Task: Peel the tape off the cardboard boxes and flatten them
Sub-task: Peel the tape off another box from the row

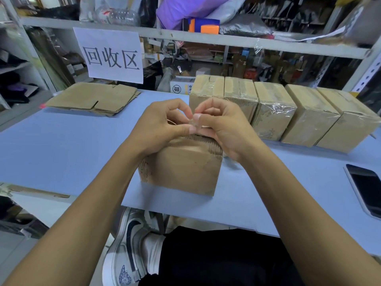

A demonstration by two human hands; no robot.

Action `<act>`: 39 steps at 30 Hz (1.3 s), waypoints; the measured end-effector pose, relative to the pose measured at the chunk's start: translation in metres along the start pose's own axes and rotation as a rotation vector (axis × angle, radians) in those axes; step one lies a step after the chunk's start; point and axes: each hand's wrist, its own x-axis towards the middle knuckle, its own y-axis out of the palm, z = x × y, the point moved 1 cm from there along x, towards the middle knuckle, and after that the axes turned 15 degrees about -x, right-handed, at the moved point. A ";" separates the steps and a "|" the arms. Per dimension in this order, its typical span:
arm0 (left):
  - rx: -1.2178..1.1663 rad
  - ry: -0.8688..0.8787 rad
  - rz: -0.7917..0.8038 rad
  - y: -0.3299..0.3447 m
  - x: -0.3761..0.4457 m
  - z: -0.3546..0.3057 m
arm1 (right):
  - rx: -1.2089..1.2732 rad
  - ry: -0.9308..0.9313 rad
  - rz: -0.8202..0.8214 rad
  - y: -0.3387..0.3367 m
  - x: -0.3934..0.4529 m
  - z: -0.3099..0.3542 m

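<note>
A brown cardboard box (185,170) stands on the blue table (61,145) right in front of me, its surface torn where tape came away. Above its top edge my left hand (162,124) and my right hand (220,126) meet, and both pinch a small crumpled piece of clear tape (193,123) between thumbs and fingertips. A row of several taped boxes (274,112) stands behind and to the right. A stack of flattened boxes (92,99) lies at the far left of the table.
A dark phone (367,188) lies at the table's right edge. A paper sign (111,56) hangs from the shelf rail (185,38) behind the table. Cluttered shelves fill the background. My shoe (132,244) shows below the table's front edge.
</note>
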 end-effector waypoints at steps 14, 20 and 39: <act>0.029 0.034 -0.027 0.002 0.002 0.003 | -0.912 -0.217 0.053 -0.020 0.004 0.011; -0.009 -0.008 -0.071 -0.004 0.000 -0.001 | -0.847 -0.188 0.073 -0.018 0.003 0.006; 0.181 -0.059 0.000 -0.003 0.007 0.004 | -0.936 -0.187 0.074 -0.027 0.000 0.006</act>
